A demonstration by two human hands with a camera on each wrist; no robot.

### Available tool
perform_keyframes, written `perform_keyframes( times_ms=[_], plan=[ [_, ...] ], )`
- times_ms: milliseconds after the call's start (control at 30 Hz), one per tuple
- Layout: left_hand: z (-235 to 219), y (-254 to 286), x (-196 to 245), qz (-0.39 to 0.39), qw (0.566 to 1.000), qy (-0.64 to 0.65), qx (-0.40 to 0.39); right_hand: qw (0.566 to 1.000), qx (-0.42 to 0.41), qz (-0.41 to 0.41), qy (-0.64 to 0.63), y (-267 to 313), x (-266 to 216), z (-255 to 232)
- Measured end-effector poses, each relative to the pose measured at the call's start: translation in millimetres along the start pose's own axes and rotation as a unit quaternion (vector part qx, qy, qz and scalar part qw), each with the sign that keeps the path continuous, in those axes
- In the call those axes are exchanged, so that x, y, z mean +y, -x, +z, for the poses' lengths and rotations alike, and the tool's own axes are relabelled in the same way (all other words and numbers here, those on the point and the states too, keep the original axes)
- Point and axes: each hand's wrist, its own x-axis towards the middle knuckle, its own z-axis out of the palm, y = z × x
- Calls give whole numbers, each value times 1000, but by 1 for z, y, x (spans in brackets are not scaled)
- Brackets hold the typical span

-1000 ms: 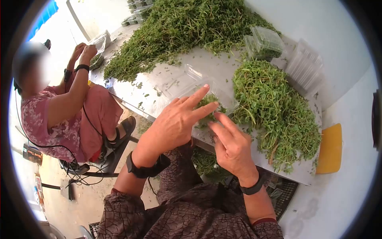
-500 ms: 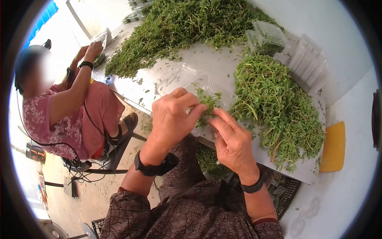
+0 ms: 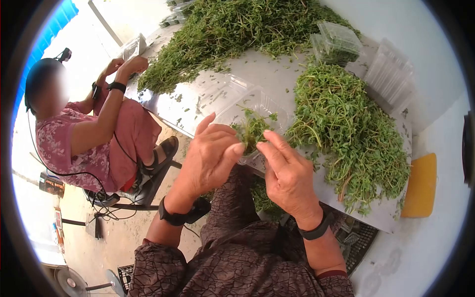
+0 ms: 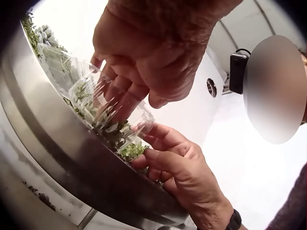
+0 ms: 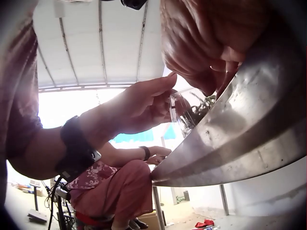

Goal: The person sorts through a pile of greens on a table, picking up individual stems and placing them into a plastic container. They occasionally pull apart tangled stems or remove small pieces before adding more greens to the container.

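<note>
In the head view a clear plastic container (image 3: pixel 281 113) sits at the table's near edge with green sprigs (image 3: pixel 253 124) in it, its lid folded back. My left hand (image 3: pixel 208 161) is at its left side, fingers extended and spread; the left wrist view shows the left hand (image 4: pixel 148 57) with its fingers against the clear plastic. At the near right corner, my right hand (image 3: pixel 291 185) holds the container's edge between thumb and fingers. The right hand (image 4: pixel 184 167) also shows there in the left wrist view. A heap of greens (image 3: pixel 346 133) lies to the right.
A larger heap of greens (image 3: pixel 232 29) covers the table's far side. Stacked clear containers (image 3: pixel 391 74) and a filled one (image 3: pixel 339 44) stand at the right. Beyond the table's edge is a yellow board (image 3: pixel 419 185). Another person (image 3: pixel 84 133) sits at the left.
My left hand reached over the container, then pinched sprigs at its middle; now it has let go, drawn back left and spread its fingers. My right hand has stayed at the near right corner.
</note>
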Motion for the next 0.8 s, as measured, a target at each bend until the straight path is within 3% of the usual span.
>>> perform_keyframes(
  times_ms=[67, 133, 200, 367, 800],
  plan=[
    [-4, -2, 3, -26, 998, 26, 48, 1000, -5, -7, 11, 0, -2, -1],
    [-4, -4, 4, -14, 1000, 0, 26, 1000, -8, -7, 10, 1, -3, -2],
    [3, -6, 6, 54, 997, -8, 50, 1000, -12, -6, 9, 0, -3, -2],
    [13, -12, 7, 43, 996, -41, -69, 1000, -12, -15, 4, 3, 0, -1],
    [-7, -11, -4, 45, 995, 2, -92, 999, -22, -26, -5, 2, 2, -1]
  ],
)
